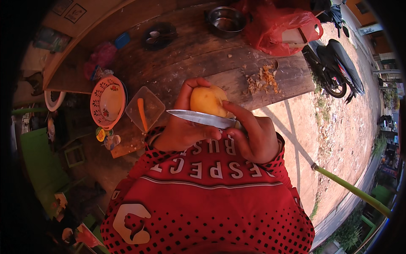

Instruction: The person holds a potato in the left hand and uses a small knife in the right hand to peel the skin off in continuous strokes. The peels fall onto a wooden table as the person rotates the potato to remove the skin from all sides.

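My left hand (181, 133) cups a yellow, rounded potato (206, 101), fingers curled around its far side. My right hand (259, 135) grips a kitchen knife (203, 118) by its handle, which is mostly hidden in the fingers. The blade points left, across the near side of the potato and over my left palm. My right index finger rests against the potato's right side. Both hands are above the near edge of the wooden table (190, 68), close to my chest. A pile of peelings (266, 78) lies on the table to the right.
At the left stand a pink patterned plastic basin (92, 103) and a clear container (155, 103) with an orange carrot (142, 114). Farther back are a dark plate (166, 37) with spoons, a metal pot (226, 23) and a red plastic bag (269, 35). A motorcycle (336, 68) stands outside, right.
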{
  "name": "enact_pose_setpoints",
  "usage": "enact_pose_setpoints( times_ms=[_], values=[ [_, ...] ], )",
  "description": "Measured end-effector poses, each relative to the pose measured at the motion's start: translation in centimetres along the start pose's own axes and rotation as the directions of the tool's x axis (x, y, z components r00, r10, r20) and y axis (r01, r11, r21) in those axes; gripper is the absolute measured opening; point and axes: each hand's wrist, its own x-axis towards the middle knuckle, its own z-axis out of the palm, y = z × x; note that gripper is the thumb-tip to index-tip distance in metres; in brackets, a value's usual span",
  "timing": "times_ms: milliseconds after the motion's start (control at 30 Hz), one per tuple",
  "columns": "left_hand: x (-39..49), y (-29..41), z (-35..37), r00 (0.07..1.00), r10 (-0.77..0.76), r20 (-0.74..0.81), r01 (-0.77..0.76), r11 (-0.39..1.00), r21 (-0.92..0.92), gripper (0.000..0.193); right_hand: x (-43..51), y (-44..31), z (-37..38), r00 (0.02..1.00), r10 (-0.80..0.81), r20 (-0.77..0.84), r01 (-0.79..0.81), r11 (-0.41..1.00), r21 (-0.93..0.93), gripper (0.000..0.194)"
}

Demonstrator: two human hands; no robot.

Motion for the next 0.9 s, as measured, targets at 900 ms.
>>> enact_pose_setpoints(
  times_ms=[900],
  values=[
    [0.0,-0.8,-0.4,0.995,0.101,0.027,-0.102,0.994,0.031,0.096,-0.1,0.2,0.8,0.999,0.011,-0.036,-0.01,1.0,0.022,0.054]
  ],
)
